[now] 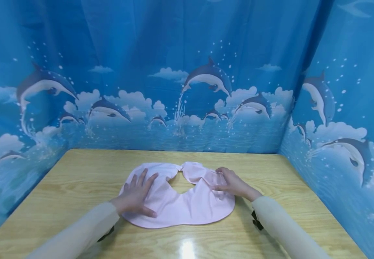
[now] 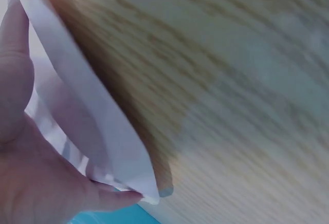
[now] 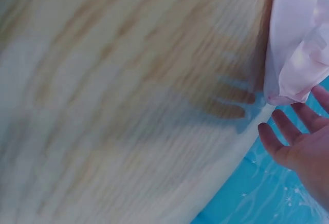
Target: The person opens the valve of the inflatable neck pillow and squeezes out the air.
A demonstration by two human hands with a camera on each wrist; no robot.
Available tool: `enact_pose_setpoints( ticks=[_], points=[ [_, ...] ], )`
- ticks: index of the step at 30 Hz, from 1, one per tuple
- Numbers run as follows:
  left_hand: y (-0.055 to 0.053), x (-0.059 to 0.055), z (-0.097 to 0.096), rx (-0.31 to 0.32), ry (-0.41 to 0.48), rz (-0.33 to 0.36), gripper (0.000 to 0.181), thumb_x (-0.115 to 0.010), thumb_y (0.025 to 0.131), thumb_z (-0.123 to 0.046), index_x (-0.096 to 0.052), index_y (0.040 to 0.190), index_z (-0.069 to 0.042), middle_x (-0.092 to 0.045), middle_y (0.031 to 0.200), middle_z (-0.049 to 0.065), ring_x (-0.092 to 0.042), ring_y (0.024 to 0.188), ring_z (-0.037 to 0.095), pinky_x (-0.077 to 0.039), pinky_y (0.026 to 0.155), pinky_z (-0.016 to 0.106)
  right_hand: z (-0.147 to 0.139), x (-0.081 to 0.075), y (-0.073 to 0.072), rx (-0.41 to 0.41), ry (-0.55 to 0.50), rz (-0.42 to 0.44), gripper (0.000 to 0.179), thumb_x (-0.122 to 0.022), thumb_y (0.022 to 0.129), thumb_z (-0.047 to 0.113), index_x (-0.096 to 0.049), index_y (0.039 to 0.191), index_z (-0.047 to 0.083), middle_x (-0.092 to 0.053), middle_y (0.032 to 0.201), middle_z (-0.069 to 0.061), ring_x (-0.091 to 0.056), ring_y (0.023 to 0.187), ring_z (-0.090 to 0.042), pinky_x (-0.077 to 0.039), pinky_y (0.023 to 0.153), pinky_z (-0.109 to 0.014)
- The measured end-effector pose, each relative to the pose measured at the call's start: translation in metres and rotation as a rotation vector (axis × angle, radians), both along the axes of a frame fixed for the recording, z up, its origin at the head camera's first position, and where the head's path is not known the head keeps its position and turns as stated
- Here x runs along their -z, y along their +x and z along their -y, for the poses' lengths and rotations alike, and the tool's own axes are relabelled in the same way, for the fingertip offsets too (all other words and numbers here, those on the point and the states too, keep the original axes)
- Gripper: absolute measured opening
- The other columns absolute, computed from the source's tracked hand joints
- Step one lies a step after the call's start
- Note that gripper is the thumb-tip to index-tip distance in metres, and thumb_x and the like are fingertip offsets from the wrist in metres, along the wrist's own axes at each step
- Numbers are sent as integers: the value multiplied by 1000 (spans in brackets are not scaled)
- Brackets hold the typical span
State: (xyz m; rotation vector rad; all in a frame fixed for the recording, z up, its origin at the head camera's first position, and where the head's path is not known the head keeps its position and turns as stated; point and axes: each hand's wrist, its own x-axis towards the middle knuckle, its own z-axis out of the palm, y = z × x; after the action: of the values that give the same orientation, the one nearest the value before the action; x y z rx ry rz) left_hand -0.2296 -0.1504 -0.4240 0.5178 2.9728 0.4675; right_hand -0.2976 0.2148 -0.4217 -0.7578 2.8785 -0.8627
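Note:
A pale pink bib (image 1: 187, 208) with a rounded outline lies spread on the table, its neck opening in the middle and its two upper ends meeting at the back. My left hand (image 1: 136, 196) rests on the bib's left part with fingers spread; the left wrist view shows the thumb and a finger against the cloth (image 2: 103, 126) near its edge. On the bib's right side, my right hand (image 1: 233, 183) touches the upper edge, where the fabric is bunched. The right wrist view shows those fingers (image 3: 288, 126) apart and loosely bent beside the cloth (image 3: 293, 39).
The wood-grain table (image 1: 86, 172) reaches back to a blue curtain (image 1: 135, 72) printed with dolphins and clouds. A second curtain side (image 1: 345, 108) stands along the right edge. Light glares on the tabletop near the front.

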Motion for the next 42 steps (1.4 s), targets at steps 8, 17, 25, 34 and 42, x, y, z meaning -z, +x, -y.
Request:
enact_pose_setpoints(
  ticks=[8, 17, 25, 34, 42],
  points=[
    [-7, 2, -2, 30, 20, -62, 124, -76, 47, -66, -17, 146, -20, -3, 150, 25, -9, 130, 57, -15, 93, 76, 0, 1, -2, 12, -93, -12, 54, -72, 77, 30, -52, 112, -5, -57, 110, -18, -52, 108, -33, -40, 96, -49],
    [-7, 1, -2, 26, 1, -39, 123, -75, 49, -66, -15, 146, -21, -1, 151, 24, -8, 130, 58, -15, 94, 76, -6, -3, 0, 28, -108, -10, 56, -68, 80, 33, -52, 117, -5, -50, 119, -19, -48, 114, -36, -36, 100, -51],
    [-8, 1, -2, 12, -8, -7, 123, -76, 49, -65, -13, 146, -22, 1, 151, 23, -6, 131, 58, -13, 95, 76, -12, -9, 0, 123, -106, -59, 65, -67, 81, 36, -46, 123, -8, -42, 127, -22, -44, 119, -38, -35, 101, -52],
    [-8, 1, -3, 16, -11, -7, 122, -75, 50, -66, -13, 146, -23, 1, 152, 22, -6, 131, 57, -14, 95, 75, -17, -7, -2, 193, -16, -4, 67, -63, 84, 39, -43, 122, -13, -41, 123, -27, -46, 113, -40, -38, 98, -52],
    [-9, 0, -4, 24, -14, 8, 124, -76, 50, -65, -12, 147, -22, 3, 151, 23, -4, 132, 56, -13, 96, 75, -14, 0, -1, 152, 0, -104, 65, -67, 81, 35, -44, 127, -3, -37, 132, -23, -38, 122, -39, -33, 101, -55]
  ],
)
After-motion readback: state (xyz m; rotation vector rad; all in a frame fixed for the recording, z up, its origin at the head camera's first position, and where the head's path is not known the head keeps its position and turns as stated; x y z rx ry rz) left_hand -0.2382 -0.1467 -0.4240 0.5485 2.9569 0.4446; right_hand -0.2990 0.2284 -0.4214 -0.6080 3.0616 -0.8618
